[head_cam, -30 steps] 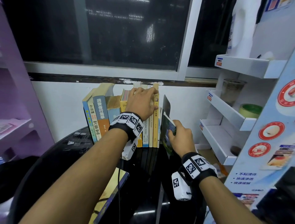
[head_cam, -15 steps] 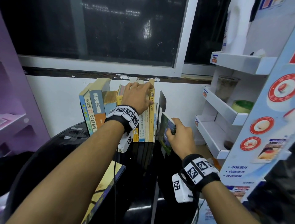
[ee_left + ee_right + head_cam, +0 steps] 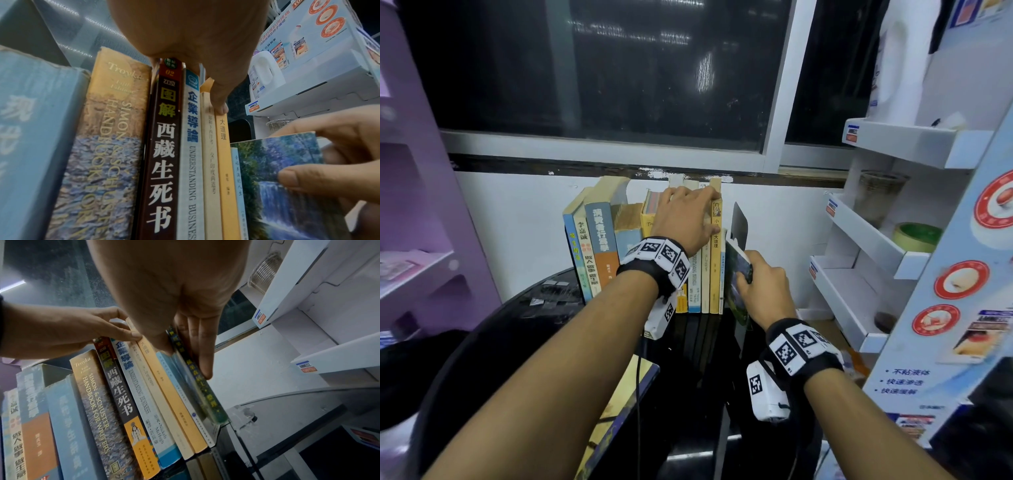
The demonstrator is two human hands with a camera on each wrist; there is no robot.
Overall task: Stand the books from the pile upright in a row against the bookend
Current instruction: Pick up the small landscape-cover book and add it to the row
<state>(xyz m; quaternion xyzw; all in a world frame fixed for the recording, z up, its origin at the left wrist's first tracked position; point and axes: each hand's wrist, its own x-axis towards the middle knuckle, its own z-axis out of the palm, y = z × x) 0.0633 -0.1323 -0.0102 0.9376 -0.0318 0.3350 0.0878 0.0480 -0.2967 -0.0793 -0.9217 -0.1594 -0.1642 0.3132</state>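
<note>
A row of upright books [image 3: 654,253] stands on the black table [image 3: 544,308] against the wall. My left hand [image 3: 685,219] lies over their top edges, its thumb [image 3: 220,104] pressing the yellow spine [image 3: 164,378]. To the right rises the dark bookend [image 3: 739,222]. My right hand [image 3: 760,284] pinches a thin waterfall-cover book [image 3: 283,178], thumb on the front cover and fingers [image 3: 203,353] behind. That book [image 3: 736,274] leans tilted between the row's last book and the bookend, its lower edge on the table. Another book [image 3: 619,404] lies flat under my left forearm.
A white tiered display shelf [image 3: 876,240] stands close on the right, holding a plastic cup [image 3: 880,198] and a green tape roll [image 3: 917,236]. A purple shelf unit [image 3: 414,240] stands on the left. Behind the row are a white wall and a dark window.
Hardly anything: the head view shifted slightly. My left hand stays on the row's tops and my right hand keeps holding the tilted thin book beside the bookend.
</note>
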